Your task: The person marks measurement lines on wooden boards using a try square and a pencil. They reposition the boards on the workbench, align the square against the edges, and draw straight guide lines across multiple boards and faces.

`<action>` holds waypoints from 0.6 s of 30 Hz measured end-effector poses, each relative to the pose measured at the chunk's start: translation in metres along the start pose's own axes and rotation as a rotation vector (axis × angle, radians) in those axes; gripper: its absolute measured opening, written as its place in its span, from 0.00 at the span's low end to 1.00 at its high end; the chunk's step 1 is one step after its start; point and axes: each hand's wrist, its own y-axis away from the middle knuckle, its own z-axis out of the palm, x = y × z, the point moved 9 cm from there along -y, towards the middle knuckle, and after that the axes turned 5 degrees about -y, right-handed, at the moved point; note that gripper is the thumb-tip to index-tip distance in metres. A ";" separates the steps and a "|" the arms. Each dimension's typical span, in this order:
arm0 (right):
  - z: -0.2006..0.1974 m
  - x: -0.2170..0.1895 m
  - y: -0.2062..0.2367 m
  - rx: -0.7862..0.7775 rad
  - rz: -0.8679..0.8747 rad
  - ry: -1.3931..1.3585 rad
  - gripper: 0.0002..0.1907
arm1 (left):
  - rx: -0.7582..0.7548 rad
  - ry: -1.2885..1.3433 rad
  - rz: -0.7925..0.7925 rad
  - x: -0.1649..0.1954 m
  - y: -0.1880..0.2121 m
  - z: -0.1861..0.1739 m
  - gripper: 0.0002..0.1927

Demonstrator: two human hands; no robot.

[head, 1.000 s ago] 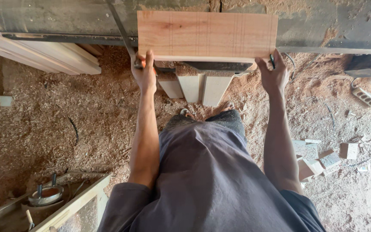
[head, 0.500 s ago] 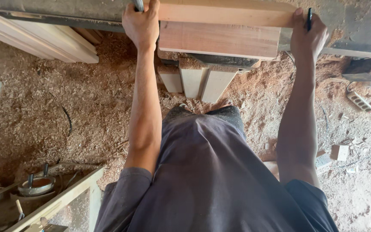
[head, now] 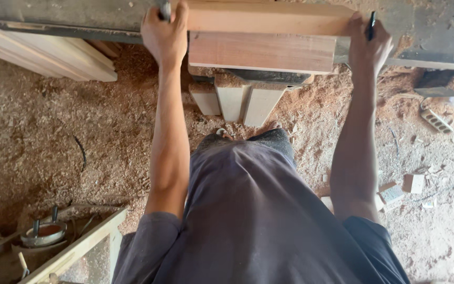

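Observation:
A light wooden board (head: 264,31) lies across a dark metal bench (head: 69,16) at the top of the view. My left hand (head: 165,32) grips the board's left end and also holds a dark tool handle between its fingers. My right hand (head: 368,44) presses on the board's right end with a black pencil held upright in its fingers. Both arms are stretched forward over my grey shirt.
The floor is covered in sawdust (head: 69,137). Planks (head: 43,52) lean at the upper left. Short wood pieces (head: 237,102) stand under the bench. Small offcuts (head: 400,192) lie at the right. A wooden frame and a metal bowl (head: 43,234) sit at the lower left.
The board has been turned and pushed farther onto the bench. Both hands moved up and forward with it. The view has tilted down slightly.

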 end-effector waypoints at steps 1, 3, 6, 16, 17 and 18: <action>0.002 0.008 0.008 -0.027 0.066 -0.005 0.23 | 0.004 0.030 0.021 -0.006 0.010 -0.002 0.20; 0.006 0.019 0.022 -0.088 0.144 -0.017 0.21 | -0.004 0.122 0.032 -0.018 0.029 -0.002 0.20; 0.007 0.005 0.054 -0.079 -0.063 0.004 0.21 | -0.024 0.028 0.004 -0.043 0.063 -0.002 0.24; 0.051 0.035 0.076 -0.190 0.376 -0.470 0.28 | 0.042 0.863 -0.567 -0.093 0.115 0.050 0.24; 0.052 0.030 0.075 -0.193 0.342 -0.569 0.29 | 0.050 0.852 -0.562 -0.088 0.114 0.050 0.24; 0.049 0.028 0.077 -0.165 0.328 -0.574 0.29 | 0.079 0.811 -0.605 -0.089 0.115 0.046 0.25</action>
